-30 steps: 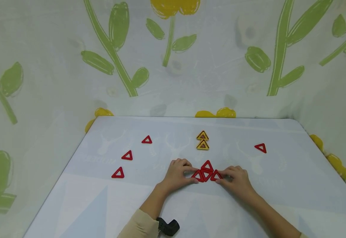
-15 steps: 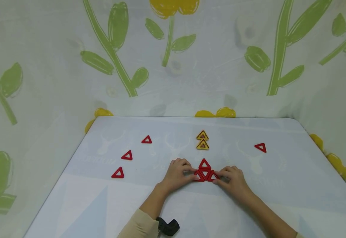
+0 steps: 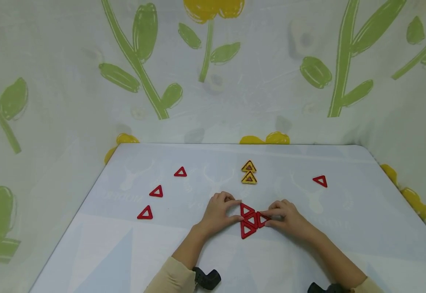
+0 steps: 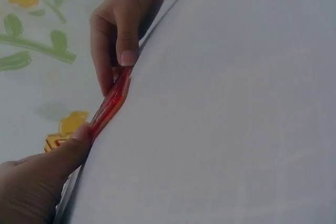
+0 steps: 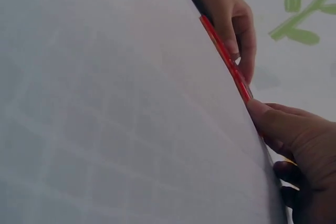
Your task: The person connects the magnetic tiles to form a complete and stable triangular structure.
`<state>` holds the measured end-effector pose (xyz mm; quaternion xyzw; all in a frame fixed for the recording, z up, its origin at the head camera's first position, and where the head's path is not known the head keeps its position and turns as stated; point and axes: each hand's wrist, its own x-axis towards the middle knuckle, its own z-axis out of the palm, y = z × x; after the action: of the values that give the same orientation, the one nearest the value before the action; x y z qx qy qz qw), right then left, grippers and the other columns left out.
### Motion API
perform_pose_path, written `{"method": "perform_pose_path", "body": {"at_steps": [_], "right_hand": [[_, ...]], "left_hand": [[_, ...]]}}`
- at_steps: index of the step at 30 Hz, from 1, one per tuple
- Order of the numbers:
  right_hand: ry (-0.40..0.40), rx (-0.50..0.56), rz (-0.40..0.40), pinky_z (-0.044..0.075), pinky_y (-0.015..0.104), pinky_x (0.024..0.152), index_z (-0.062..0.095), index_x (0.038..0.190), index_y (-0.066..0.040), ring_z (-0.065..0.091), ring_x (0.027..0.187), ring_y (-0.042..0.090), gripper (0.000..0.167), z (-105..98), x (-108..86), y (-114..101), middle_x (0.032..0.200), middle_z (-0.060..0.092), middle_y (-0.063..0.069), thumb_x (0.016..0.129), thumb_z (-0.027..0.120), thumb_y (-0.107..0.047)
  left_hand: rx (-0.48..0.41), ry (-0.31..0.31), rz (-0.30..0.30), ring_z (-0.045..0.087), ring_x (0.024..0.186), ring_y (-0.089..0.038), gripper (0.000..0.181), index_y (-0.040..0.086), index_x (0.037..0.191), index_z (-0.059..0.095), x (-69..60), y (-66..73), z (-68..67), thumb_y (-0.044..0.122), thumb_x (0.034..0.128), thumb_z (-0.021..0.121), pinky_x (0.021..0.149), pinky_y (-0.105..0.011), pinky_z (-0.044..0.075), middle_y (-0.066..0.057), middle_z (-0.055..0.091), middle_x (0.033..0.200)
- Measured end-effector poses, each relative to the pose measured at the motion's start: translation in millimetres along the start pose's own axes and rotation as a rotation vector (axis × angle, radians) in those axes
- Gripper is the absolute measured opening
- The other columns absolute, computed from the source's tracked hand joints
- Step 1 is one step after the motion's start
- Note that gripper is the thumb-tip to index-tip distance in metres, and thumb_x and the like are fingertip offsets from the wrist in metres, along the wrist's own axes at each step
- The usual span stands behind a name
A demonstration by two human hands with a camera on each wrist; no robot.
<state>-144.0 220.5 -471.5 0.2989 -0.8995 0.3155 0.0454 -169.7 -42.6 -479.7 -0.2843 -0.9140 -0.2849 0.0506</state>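
Observation:
Several red triangular magnetic tiles (image 3: pixel 251 220) lie edge to edge on the table in one larger triangle, its point to the right. My left hand (image 3: pixel 218 215) pinches the upper left tile (image 3: pixel 247 210) between thumb and forefinger at the group's left side. On the other side my right hand (image 3: pixel 289 219) pinches the right-hand tile (image 3: pixel 262 219), its fingers covering that tip. In the left wrist view the joined tiles (image 4: pixel 111 103) appear nearly edge-on between both hands. The right wrist view shows their thin red edge (image 5: pixel 227 56), with my right thumb on the near end.
Loose red triangles lie to the left: a far one (image 3: pixel 180 171), a middle one (image 3: pixel 156 191) and a near one (image 3: pixel 145 212). Another red triangle (image 3: pixel 320 181) is at the right. Two yellow triangles (image 3: pixel 249 178) stand in line behind the hands. A patterned curtain (image 3: pixel 257 101) hangs beyond the table.
The right tile, slightly skewed a second ago, came flush with the others. The joined group has since turned from pointing away to pointing right, and both hands have shifted their hold slightly.

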Motion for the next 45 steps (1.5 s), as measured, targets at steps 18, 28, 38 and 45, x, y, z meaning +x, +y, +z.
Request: {"method": "perform_pose_path", "body": {"at_steps": [18,28,38,45], "right_hand": [[0.227,-0.047,0.428,0.046,0.024,0.064,0.074,0.1,-0.008,0.055,0.083,0.015,0.035,13.6,2.1,-14.6,0.09,0.066,0.001,0.069,0.084,-0.021],[0.3,-0.085,0.474,0.043,0.036,0.072,0.073,0.101,-0.009,0.056,0.085,0.02,0.041,23.2,2.3,-25.3,0.092,0.067,0.005,0.067,0.086,-0.027],[0.279,-0.001,0.52,0.032,0.04,0.077,0.068,0.102,-0.009,0.052,0.086,0.02,0.041,24.9,6.8,-24.5,0.089,0.063,0.004,0.068,0.085,-0.025],[0.272,0.094,0.56,0.032,0.039,0.077,0.067,0.101,-0.008,0.05,0.084,0.019,0.039,25.0,7.8,-23.7,0.087,0.063,0.003,0.069,0.084,-0.024]], "left_hand": [[-0.067,0.09,-0.08,0.045,0.095,-0.015,0.047,0.013,0.102,0.067,-0.6,-0.1,3.7,0.04,0.0671,0.083,0.082,-0.031,0.04,-0.001,0.053,0.101],[-0.062,0.131,-0.083,0.046,0.092,-0.015,0.048,0.014,0.097,0.065,-0.8,4.2,2.0,0.04,0.0637,0.085,0.08,-0.031,0.04,0.0,0.052,0.099],[-0.098,0.11,-0.104,0.047,0.094,-0.016,0.045,0.014,0.098,0.063,0.9,2.0,2.4,0.037,0.0658,0.085,0.082,-0.032,0.04,0.0,0.053,0.099],[-0.108,0.072,-0.115,0.049,0.096,-0.015,0.041,0.015,0.098,0.066,0.7,2.5,2.3,0.036,0.0676,0.083,0.084,-0.033,0.039,0.002,0.056,0.098]]}}
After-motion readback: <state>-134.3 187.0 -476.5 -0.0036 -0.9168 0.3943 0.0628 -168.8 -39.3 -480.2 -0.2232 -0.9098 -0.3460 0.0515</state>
